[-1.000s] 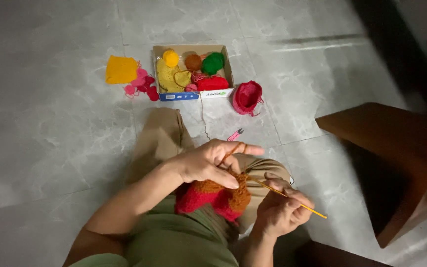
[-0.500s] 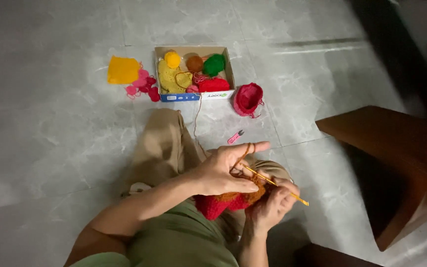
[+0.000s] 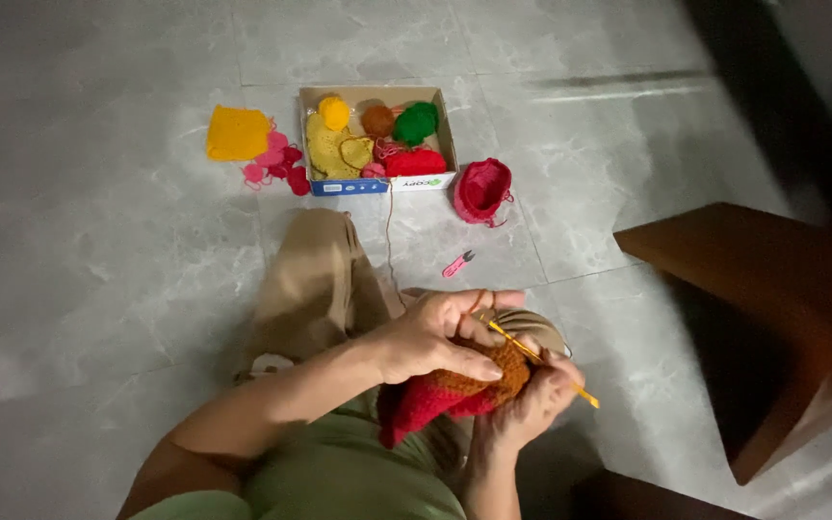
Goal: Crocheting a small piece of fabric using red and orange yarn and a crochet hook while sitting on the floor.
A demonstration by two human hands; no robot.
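Left hand (image 3: 435, 337): curled over the top of a crochet piece (image 3: 459, 390), fingers pressed on the orange-brown upper part, red lower part hanging toward the lap; grip closed on the fabric, apparently to steady the working edge. Right hand (image 3: 532, 404): under and beside the same piece, fingers pinched round a yellow crochet hook (image 3: 541, 363). Hook: long axis diagonal, tip end up-left between the two hands and against the fabric, tail end down-right, jutting past the right-hand fingers (tip itself too small to make out). Crochet piece: held above the lap, between both hands, over the bent knee in tan trousers (image 3: 315, 279). Strand of yarn (image 3: 389, 226): thin, running from the hands up toward a cardboard box (image 3: 447, 135) on the grey tiled floor (image 3: 98, 270); box placed in front of the knee, probably so the yarn feeds freely. In the box: yellow, orange-brown, green and red yarn or crocheted pieces. Just left of the box: yellow crocheted square (image 3: 236, 133) and small pink pieces (image 3: 276, 164). Just right of it: pink-red crocheted pouch (image 3: 482, 189). Between box and knee: small pink snips (image 3: 456, 263), within reach. Far right: dark wooden furniture (image 3: 753, 289), well apart from the work.
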